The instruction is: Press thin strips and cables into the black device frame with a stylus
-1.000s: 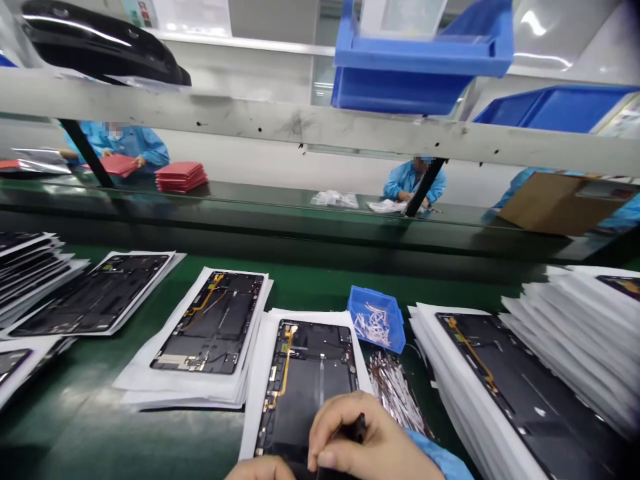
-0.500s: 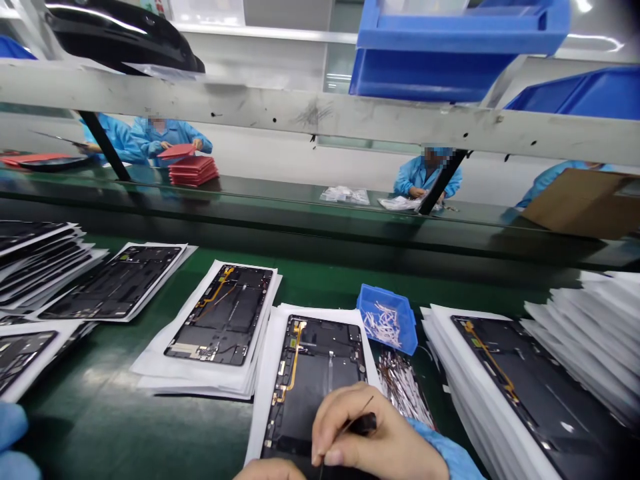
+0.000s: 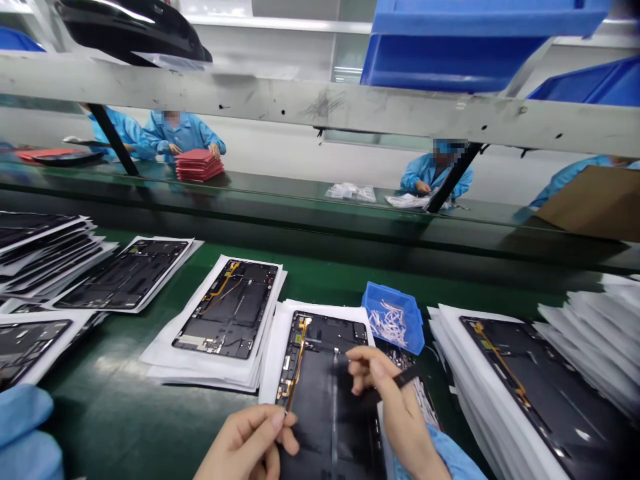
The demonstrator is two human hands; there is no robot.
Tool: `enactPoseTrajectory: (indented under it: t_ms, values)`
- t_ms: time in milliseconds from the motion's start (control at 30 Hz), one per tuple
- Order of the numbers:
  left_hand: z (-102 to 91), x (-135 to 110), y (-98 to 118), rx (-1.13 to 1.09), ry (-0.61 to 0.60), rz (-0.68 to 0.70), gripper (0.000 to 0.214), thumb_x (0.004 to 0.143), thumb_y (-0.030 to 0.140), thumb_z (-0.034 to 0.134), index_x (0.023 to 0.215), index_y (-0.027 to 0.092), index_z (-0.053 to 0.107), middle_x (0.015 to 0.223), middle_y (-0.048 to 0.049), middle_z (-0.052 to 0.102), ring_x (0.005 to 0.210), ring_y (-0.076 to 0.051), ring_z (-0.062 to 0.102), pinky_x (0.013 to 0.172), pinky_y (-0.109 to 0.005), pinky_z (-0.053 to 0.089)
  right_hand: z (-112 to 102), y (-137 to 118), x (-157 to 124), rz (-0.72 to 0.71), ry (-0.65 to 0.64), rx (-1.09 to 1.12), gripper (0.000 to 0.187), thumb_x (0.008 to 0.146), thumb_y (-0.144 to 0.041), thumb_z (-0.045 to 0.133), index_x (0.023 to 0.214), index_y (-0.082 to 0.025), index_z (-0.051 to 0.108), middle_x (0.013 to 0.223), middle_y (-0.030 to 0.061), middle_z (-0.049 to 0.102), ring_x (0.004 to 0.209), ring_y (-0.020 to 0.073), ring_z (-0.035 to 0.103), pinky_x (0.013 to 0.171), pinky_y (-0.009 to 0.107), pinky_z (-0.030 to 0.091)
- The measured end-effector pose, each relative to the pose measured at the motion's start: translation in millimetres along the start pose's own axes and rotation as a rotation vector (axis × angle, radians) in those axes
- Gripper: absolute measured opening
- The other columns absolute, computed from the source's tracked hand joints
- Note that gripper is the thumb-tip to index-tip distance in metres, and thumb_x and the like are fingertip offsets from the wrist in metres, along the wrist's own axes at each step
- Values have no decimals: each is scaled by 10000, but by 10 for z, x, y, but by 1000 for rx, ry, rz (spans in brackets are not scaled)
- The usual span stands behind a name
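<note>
The open black tablet housing (image 3: 320, 380) lies on white sheets in front of me, with an orange flex cable (image 3: 302, 333) along its left side. My left hand (image 3: 253, 440) is over the housing's lower left edge, thumb and forefinger pinched on the end of a thin brown wire (image 3: 291, 395). The wire runs up beside the flex cable. Above the housing's right side is my right hand (image 3: 395, 400), its fingers curled around a slim black tool (image 3: 406, 376). The tool's tip is hard to make out against the dark housing.
A blue bin (image 3: 393, 317) of small white strips stands behind my right hand, with loose thin wires (image 3: 423, 393) beside it. Paper-interleaved housings (image 3: 230, 310) are stacked left and right. Blue fabric (image 3: 27, 427) shows at lower left. Co-workers sit beyond the shelf beam (image 3: 280, 100).
My right hand has moved up and right, away from the wire it held. My left hand has come up into view, pinching the wire. The view has shifted slightly.
</note>
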State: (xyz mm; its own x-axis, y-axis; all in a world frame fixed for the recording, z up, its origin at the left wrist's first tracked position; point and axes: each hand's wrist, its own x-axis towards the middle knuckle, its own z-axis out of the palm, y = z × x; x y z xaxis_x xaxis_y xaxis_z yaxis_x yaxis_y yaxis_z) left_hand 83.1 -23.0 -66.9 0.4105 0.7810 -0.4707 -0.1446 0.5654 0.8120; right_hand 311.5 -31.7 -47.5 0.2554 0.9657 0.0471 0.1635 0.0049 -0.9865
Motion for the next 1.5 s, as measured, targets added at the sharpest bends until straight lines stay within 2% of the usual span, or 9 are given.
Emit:
enactPoseTrajectory:
  t_ms: [133,267,367,600,767,1200,1267,1367,1500]
  values:
    - [-6,49,-17,-87,-23,-48,579,639,645,815,860,116,729,720,-49,678,354,-42,477,292,-116,350,0,-71,-104,138,-213,119,534,942,-634,373,957,-198,682,609,-32,500,477,78,463,446,187,354]
    - [-26,71,-38,-88,-69,-31,555,685,633,792,855,111,709,727,-54,681,364,-44,510,307,-100,374,140,-210,-132,-29,-463,-6,295,882,-429,606,864,-171,748,770,46,687,633,124,636,648,248,504]
    - [-56,97,-92,-67,-78,-41,602,678,674,770,871,108,699,734,-55,681,365,-49,519,304,-104,382,239,-218,-118,-144,-411,-194,150,827,-297,658,805,-179,748,756,35,716,672,135,648,704,252,498]
    - [-110,151,-212,-16,-116,-34,583,739,695,700,737,115,649,463,15,553,307,-50,435,290,-107,362,337,-167,-103,-117,-405,-273,155,833,-305,658,777,-194,749,626,-8,684,584,124,621,695,255,490]
    - [-91,118,-169,-36,-128,-35,623,715,699,721,866,95,683,692,-58,690,342,-41,505,297,-99,376,367,-250,-79,-161,-393,-196,131,816,-215,644,776,-187,766,707,14,744,652,135,674,664,209,513]
    - [-39,15,-39,68,-154,-35,564,818,655,641,807,92,650,646,-53,674,349,-42,503,323,-96,355,390,-296,-97,-213,-369,-151,219,806,-191,619,920,-224,804,843,34,787,730,154,729,695,206,568]
    - [-100,-24,12,161,-119,2,567,843,664,595,899,103,654,672,-50,673,339,-45,474,314,-117,310,395,-277,-133,-188,-345,-166,213,813,-211,614,906,-223,805,785,36,780,708,158,724,726,226,574]
    - [-264,-67,52,327,94,181,527,874,631,578,1117,164,615,711,-10,647,451,-69,491,429,-152,378,402,-172,-217,-21,-328,-173,241,845,-300,589,911,-195,796,673,48,743,549,140,674,609,236,562]
    - [-420,-70,-34,495,162,301,339,892,529,607,921,191,627,847,-27,615,804,-166,570,727,-203,463,453,-8,-324,290,-368,-52,344,874,-400,551,1001,-153,754,643,57,710,434,102,604,427,173,449]
